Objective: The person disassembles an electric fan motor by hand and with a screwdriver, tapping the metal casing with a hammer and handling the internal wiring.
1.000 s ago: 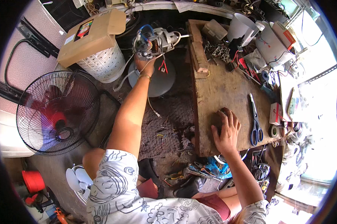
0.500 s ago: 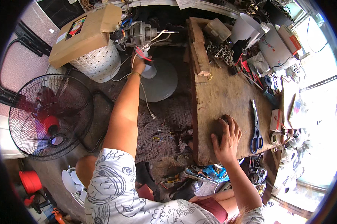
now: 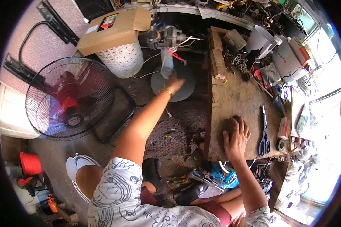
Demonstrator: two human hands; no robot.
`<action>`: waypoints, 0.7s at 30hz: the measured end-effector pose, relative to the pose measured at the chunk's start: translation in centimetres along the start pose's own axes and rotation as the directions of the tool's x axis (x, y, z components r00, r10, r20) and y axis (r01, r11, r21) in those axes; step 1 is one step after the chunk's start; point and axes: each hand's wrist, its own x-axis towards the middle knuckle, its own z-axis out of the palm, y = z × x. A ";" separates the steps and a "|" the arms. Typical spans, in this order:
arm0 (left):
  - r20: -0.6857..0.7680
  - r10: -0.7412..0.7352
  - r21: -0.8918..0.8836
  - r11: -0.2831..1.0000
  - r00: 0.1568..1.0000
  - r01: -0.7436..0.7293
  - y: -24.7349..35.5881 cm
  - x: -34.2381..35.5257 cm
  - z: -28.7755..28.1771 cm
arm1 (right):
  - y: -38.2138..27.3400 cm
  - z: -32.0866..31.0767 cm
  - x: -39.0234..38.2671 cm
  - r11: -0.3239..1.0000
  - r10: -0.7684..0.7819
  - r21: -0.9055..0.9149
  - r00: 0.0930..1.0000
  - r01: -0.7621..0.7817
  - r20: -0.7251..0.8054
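Note:
In front of me stands a fan with its motor [image 3: 170,37] exposed, on a pale pole [image 3: 166,62] above a round grey base [image 3: 185,85]. My left hand [image 3: 175,83] closes around the bottom of the pole, just over the base; part of its grip is hidden. Red and white wires [image 3: 174,53] dangle from the motor, and a plug [image 3: 169,113] lies on the floor beyond my left forearm. On the wooden bench [image 3: 234,94], my right hand [image 3: 236,139] rests with fingers apart, holding nothing. Scissors [image 3: 264,132] with dark blue handles lie to its right.
A caged fan with red blades [image 3: 70,100] sits on the left. Behind it, a cardboard box [image 3: 113,30] tops a white perforated basket [image 3: 121,58]. Screws [image 3: 236,60], white containers [image 3: 261,39] and a tape roll [image 3: 280,145] crowd the bench. Blue plastic [image 3: 225,178] lies below it.
My left hand has gone down the pole, from just below the motor to near the base. My right hand stays on the bench. The whole view has shifted.

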 end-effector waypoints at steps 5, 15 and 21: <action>0.190 0.179 0.058 0.980 0.965 -0.193 5.6 -9.8 -3.0 | 0.8 0.5 -0.7 1.000 0.004 0.014 0.992 -0.002 -0.129; 0.391 0.510 0.412 0.648 0.766 -0.641 16.7 -23.4 -17.9 | 2.0 0.7 -3.8 0.905 -0.307 0.179 0.884 0.386 -0.353; 0.046 0.817 0.511 0.475 0.574 -0.717 14.6 -37.6 -32.5 | 1.5 -7.0 -12.7 0.905 0.084 0.425 0.986 -0.014 -0.145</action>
